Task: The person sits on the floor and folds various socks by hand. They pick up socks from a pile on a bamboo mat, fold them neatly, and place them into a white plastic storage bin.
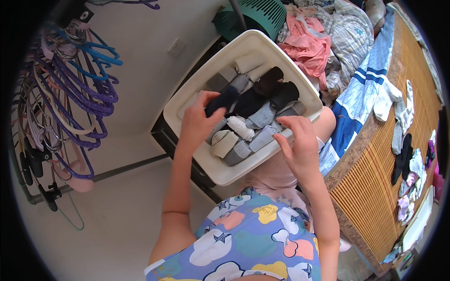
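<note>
A white plastic bin sits tilted in front of me, filled with rolled socks. My left hand grips a dark navy rolled sock over the bin's left half. Thumb and fingers of my right hand are apart above the near right rim, with nothing visible between them. Close by it lie a pale lavender-grey sock roll and a blue-grey one. A ribbed white roll, a cream roll and several black rolls are also inside. My left palm hides part of the bin's left side.
Many hangers hang from a rack at left. Behind the bin stands a green slotted plastic basket. Pink clothing and a plaid cloth are heaped at upper right. Loose socks lie on a bamboo mat.
</note>
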A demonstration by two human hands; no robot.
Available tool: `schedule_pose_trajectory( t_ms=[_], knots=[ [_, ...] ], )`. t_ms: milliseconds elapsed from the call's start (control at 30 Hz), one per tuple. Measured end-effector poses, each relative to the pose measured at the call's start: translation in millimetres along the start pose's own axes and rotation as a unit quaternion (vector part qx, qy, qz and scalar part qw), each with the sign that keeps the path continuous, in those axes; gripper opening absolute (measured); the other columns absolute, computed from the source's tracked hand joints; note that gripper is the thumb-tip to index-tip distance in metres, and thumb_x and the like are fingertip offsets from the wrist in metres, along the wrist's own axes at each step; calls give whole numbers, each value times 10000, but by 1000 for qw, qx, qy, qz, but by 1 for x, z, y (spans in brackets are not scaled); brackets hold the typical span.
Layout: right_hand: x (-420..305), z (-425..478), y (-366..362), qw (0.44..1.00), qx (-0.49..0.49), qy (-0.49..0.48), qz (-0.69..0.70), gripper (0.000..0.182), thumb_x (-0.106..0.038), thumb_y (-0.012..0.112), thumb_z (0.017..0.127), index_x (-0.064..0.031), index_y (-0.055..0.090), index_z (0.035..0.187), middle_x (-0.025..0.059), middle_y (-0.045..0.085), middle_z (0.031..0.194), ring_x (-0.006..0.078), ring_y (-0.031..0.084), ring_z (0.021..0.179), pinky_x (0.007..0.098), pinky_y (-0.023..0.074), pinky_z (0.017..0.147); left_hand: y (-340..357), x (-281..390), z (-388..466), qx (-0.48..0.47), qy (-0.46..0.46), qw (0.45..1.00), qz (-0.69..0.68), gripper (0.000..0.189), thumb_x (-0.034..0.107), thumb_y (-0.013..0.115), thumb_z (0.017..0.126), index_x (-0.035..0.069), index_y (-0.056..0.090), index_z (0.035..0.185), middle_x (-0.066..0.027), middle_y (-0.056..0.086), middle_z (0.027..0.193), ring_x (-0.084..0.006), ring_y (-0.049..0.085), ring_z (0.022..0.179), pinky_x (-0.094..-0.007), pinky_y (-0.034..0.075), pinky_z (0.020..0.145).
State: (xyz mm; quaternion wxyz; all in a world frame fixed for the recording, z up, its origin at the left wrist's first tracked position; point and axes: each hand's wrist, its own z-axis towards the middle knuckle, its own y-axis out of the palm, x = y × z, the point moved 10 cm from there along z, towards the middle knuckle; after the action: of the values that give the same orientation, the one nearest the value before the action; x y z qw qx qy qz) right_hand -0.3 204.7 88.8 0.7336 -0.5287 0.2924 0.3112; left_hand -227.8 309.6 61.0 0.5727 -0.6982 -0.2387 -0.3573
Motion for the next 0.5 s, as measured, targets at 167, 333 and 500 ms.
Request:
schedule_pose_trajectory(
  t_ms=[167, 333, 500],
  knots=[
    [-26, -2, 26, 991, -22, -120, -63, 283, -55, 750, 731, -76, 648, 994, 64, 616, 1017, 257, 587, 991, 385, 457, 854, 5, -44, -18, -79, -42, 983, 161, 386, 253, 711, 853, 29, 637, 1158, -206, 639, 1108, -363, 645, 1004, -420, 512, 895],
    [-11, -8, 38, 993, -50, -96, -48, 246, -56, 748, 745, -68, 646, 969, 65, 619, 1001, 264, 586, 980, 385, 465, 847, 22, -65, -32, -187, -130, 939, 258, 403, 257, 722, 858, 21, 641, 1174, -165, 688, 1082, -317, 668, 993, -396, 518, 848],
    [-11, -6, 36, 994, -50, -86, -46, 222, -49, 765, 756, -72, 661, 951, 69, 635, 997, 270, 602, 945, 386, 481, 806, 6, -20, -28, -20, 20, 950, 311, 400, 93, 736, 815, 73, 636, 1201, -105, 670, 1095, -336, 667, 959, -422, 526, 789]
  ],
)
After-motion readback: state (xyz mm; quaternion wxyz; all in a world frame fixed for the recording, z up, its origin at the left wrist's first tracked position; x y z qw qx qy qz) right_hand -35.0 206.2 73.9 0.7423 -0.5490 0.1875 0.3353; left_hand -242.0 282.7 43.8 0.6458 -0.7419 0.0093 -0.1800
